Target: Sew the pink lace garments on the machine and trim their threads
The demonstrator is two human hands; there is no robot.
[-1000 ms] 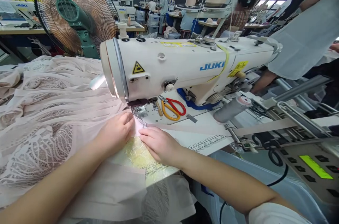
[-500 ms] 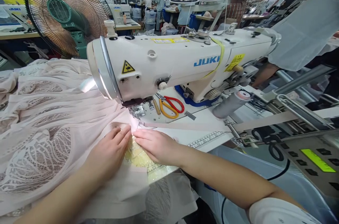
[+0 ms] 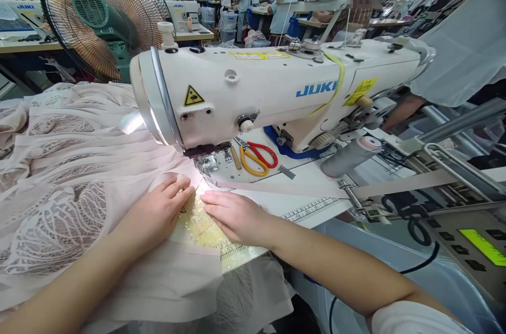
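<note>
Pale pink fabric with lace panels (image 3: 59, 223) spreads over the left of the table and runs under the needle area of a white JUKI sewing machine (image 3: 221, 97). My left hand (image 3: 160, 210) rests on this fabric, its fingers bent and pressed together near the presser foot; whether they pinch the cloth is hidden. My right hand (image 3: 235, 215) lies just right of it, fingers closed together at the fabric's edge, over a yellow taped patch (image 3: 201, 228). A narrow pale strip (image 3: 284, 188) runs from the foot to a metal guide at the right.
Red-and-orange-handled scissors (image 3: 259, 159) lie on the machine bed beside a gray thread cone (image 3: 351, 156). A large fan (image 3: 95, 15) stands behind at left. A control panel (image 3: 462, 249) is at right, above a clear bin (image 3: 356, 260). Other people are in the background.
My left hand has shifted slightly left, widening the gap to my right hand and showing more of the yellow patch. The view has moved a little, so the machine appears farther right.
</note>
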